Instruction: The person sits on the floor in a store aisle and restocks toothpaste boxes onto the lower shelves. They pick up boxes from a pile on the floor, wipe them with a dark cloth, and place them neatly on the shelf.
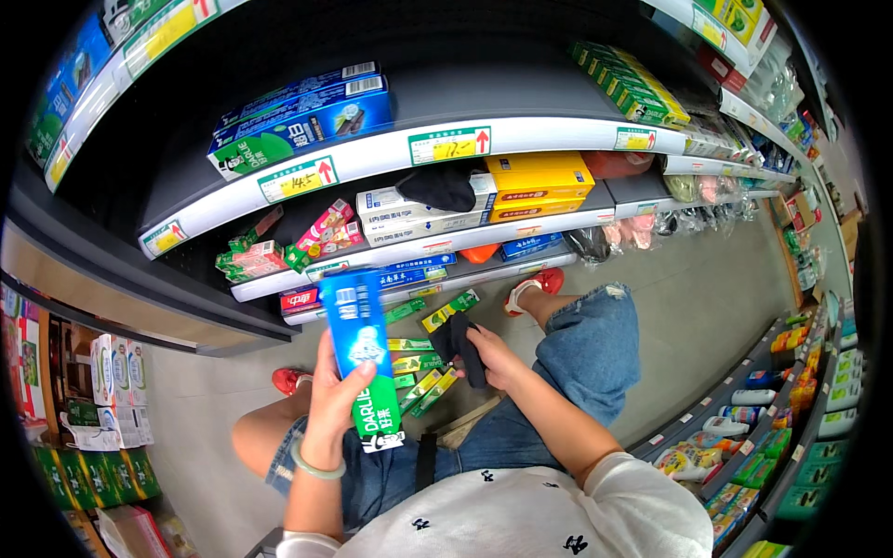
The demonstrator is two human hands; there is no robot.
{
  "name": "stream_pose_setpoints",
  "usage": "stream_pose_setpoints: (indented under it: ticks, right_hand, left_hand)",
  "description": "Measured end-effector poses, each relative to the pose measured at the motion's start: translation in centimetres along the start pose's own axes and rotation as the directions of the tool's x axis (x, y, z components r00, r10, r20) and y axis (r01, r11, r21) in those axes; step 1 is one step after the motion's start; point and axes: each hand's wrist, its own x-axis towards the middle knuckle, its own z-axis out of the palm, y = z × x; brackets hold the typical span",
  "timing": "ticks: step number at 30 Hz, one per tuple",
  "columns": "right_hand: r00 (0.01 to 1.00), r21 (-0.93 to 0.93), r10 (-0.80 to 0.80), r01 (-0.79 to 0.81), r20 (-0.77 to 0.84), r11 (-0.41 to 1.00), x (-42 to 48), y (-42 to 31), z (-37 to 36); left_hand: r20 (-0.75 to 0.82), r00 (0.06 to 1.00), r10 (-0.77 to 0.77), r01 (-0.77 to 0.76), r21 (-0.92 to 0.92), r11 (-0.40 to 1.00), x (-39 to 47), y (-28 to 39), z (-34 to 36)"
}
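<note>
A blue and green Darlie toothpaste box stands lengthwise in my left hand, with the thumb across its front. My right hand grips a bunched black cloth just to the right of that box. Below both hands, several green and yellow toothpaste boxes lie loose on the floor between my legs. In front of me, two blue Darlie boxes rest side by side on the dark upper shelf.
The lower shelf carries white boxes with a black cloth item on top, yellow boxes and small pink boxes. A row of green-yellow boxes sits at upper right. Shelves of bottles stand right; stacked cartons stand left.
</note>
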Motion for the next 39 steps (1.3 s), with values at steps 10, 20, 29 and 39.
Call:
stream_pose_setpoints:
  ticks: [10, 20, 29, 39]
  right_hand:
    - [1.0, -0.163, 0.003, -0.005, -0.015, 0.987, 0.7, 1.7, -0.8]
    - [1.0, -0.044, -0.003, 0.002, -0.026, 0.999, 1.7, 1.4, -2.9]
    - [0.999, -0.001, 0.038, -0.038, 0.018, 0.999, 1.1, 0.7, -2.2]
    - [0.999, 0.037, 0.043, -0.043, -0.007, 0.998, 1.6, 1.2, -2.2]
  left_hand:
    - [0.719, 0.648, 0.252, -0.707, 0.691, -0.149, 7.3, 16.7, 19.1]
    - [0.743, 0.634, 0.216, -0.683, 0.668, -0.296, 23.6, 17.5, 27.8]
    - [0.658, 0.753, -0.017, -0.656, 0.748, -0.099, 26.1, 15.9, 26.1]
    - [0.701, 0.706, 0.104, -0.683, 0.712, -0.161, 26.2, 15.5, 25.8]
